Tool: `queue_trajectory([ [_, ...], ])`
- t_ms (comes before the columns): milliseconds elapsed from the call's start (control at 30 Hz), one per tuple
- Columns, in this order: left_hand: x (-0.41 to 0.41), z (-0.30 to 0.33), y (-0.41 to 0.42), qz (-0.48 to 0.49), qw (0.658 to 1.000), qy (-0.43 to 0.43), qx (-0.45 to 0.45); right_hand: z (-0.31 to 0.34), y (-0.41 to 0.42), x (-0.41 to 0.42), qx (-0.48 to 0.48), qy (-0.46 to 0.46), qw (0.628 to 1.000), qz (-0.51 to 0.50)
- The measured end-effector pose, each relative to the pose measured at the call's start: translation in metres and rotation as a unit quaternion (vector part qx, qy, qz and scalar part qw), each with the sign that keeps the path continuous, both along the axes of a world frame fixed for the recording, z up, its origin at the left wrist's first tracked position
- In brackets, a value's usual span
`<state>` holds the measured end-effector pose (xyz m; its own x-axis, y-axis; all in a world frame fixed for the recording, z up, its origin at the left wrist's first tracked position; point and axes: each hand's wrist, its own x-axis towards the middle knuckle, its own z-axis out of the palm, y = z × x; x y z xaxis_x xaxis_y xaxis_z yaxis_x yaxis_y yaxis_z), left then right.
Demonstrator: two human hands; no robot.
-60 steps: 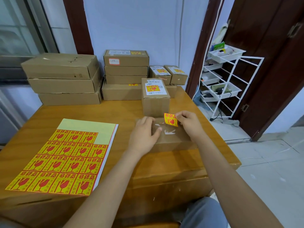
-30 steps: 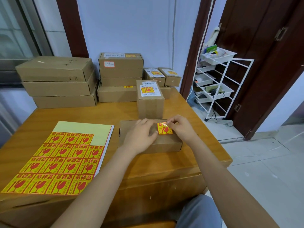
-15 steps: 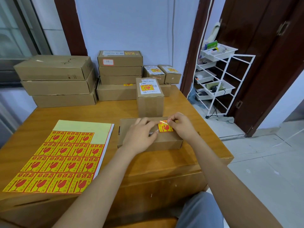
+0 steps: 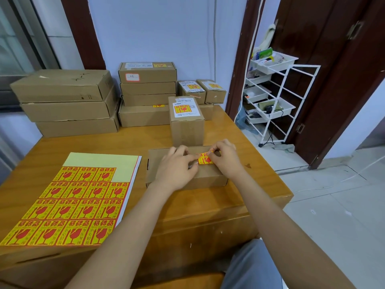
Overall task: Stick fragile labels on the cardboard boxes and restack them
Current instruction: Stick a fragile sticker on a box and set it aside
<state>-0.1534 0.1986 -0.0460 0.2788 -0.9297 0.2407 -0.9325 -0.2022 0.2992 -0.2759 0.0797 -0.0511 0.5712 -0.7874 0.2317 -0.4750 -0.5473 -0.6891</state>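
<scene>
A flat cardboard box lies in front of me on the wooden table. A yellow-and-red fragile label sits on its top. My right hand pinches the label's far right corner, which is lifted a little. My left hand rests on the box top, its fingertips pressing the label's left edge. The sheet of fragile labels lies at the left of the table.
An upright labelled box stands just behind the flat one. Stacks of boxes line the wall: three large ones at the left, a middle stack, small labelled boxes. A white wire rack stands right of the table.
The label came down from the air onto the box top. My left fingers slid to its left edge, while my right hand kept pinching its right corner.
</scene>
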Motion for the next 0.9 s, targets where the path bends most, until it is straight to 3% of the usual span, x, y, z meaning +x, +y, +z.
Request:
queue_trajectory([
  [233, 0.001, 0.018, -0.020, 0.064, 0.989, 0.133, 0.008, 0.005, -0.005, 0.003, 0.007, 0.011, 0.999, -0.033],
  [400, -0.003, 0.014, -0.025, 0.094, 0.984, 0.149, -0.014, 0.000, -0.005, 0.009, 0.032, 0.005, 0.999, -0.033],
  [600, 0.003, 0.013, -0.019, 0.063, 0.984, 0.165, 0.011, -0.001, -0.004, -0.003, 0.051, 0.013, 0.999, -0.002],
  [900, 0.012, 0.015, -0.009, -0.004, 0.978, 0.204, 0.055, 0.014, -0.001, -0.031, 0.181, 0.005, 0.978, 0.106],
])
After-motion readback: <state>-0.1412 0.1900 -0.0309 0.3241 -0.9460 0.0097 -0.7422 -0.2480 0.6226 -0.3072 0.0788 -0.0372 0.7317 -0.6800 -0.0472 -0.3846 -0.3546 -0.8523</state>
